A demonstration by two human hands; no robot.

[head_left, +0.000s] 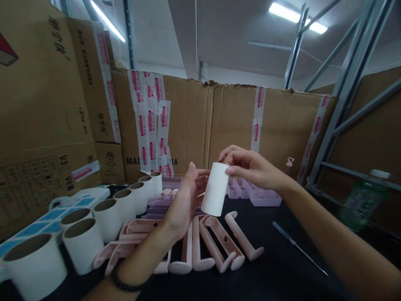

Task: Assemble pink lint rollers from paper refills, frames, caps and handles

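Observation:
My right hand (242,165) pinches the top rim of a white paper roll (215,190), which hangs slightly tilted above the table. Just left of the roll is my left hand (188,196), its thumb up and fingers apart; some fingertips pass behind the roll, and I cannot tell whether they touch it. Below both hands lie several pale pink plastic holders (203,251) with rounded ends. More white rolls with brown cores (83,246) stand in a line along the left side. Behind the left hand are purple translucent plastic pieces (156,207), partly covered.
A thin screwdriver (299,246) lies on the black table at the right. Lilac trays (265,198) sit at the back, near a green bottle (360,205) with a white cap. Taped cardboard walls (188,121) enclose the back and left. A blue-and-white sheet (53,215) lies behind the rolls.

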